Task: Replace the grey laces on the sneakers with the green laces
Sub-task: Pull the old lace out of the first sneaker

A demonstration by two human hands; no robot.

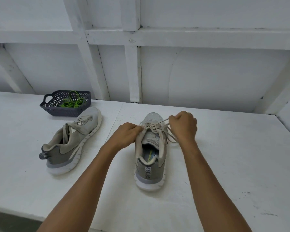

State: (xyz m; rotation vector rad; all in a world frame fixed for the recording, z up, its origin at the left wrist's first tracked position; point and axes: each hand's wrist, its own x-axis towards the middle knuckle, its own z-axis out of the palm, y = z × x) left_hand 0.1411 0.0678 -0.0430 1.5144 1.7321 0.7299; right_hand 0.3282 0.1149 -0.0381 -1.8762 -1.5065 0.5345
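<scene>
Two grey sneakers stand on the white table. The right sneaker (150, 158) points away from me, heel toward me, with its grey lace (155, 128) partly loosened over the tongue. My left hand (126, 135) pinches the lace at the shoe's left eyelets. My right hand (183, 126) grips a strand of the same lace and holds it taut to the right. The left sneaker (71, 141) lies angled, still laced in grey. Green laces (71, 101) sit tangled in a dark basket (48, 107) behind it.
A white panelled wall with beams rises behind the table. The table's front edge (15, 210) runs at the lower left, with dark floor beyond it. A step in the table surface shows at the far right.
</scene>
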